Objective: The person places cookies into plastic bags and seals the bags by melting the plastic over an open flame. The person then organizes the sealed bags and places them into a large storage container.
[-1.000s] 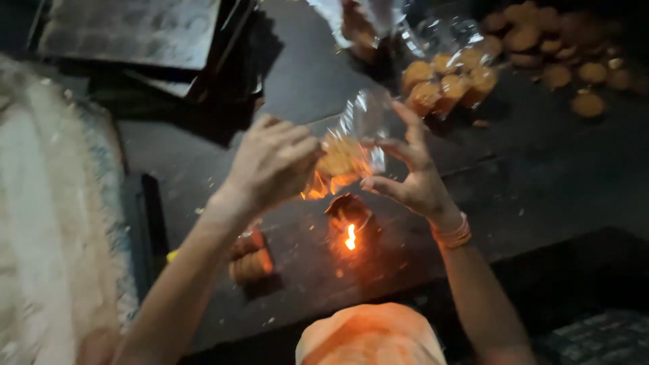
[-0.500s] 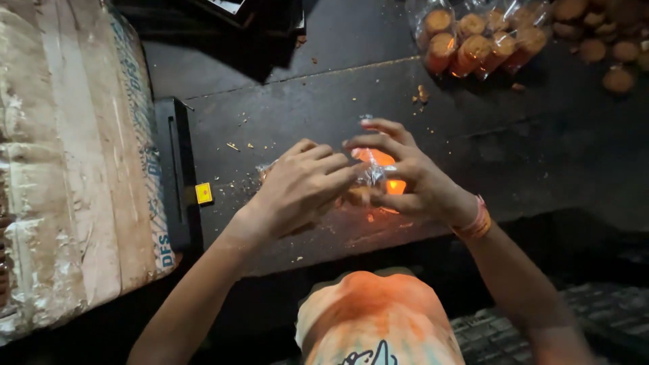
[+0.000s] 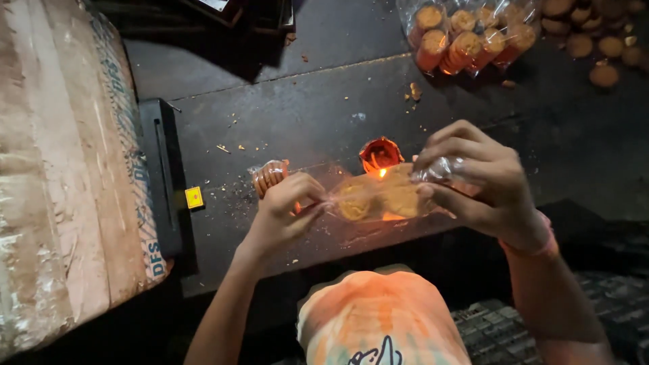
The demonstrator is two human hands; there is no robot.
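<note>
**Over the candle flame: packet stretched flat between both hands**

Across the dark worktop (image 3: 324, 108), the big change: the clear packet of round biscuits (image 3: 378, 197), bunched up between the two hands half a second ago, is now pulled out lengthwise and held level just above the small candle (image 3: 380, 154). A second back the hands were higher and further apart over a bare flame, so the packet's end looks to be coming to the heat.

Largest first. At the far left, a broad pale sack (image 3: 61, 169) with blue lettering down its edge. Beside it, a long black box-like unit (image 3: 162, 176) with a small yellow square label (image 3: 194, 197). Top right, a heap of filled clear packets (image 3: 466, 37) of orange-brown biscuits, with loose biscuits (image 3: 602, 54) scattered beyond.

Left hand (image 3: 287, 209) is closed, pinching the packet's twisted end. Right hand (image 3: 476, 182) grips the other end, fingers curled round crumpled film. Just behind the left hand lies a small finished roll (image 3: 269, 174).
</note>
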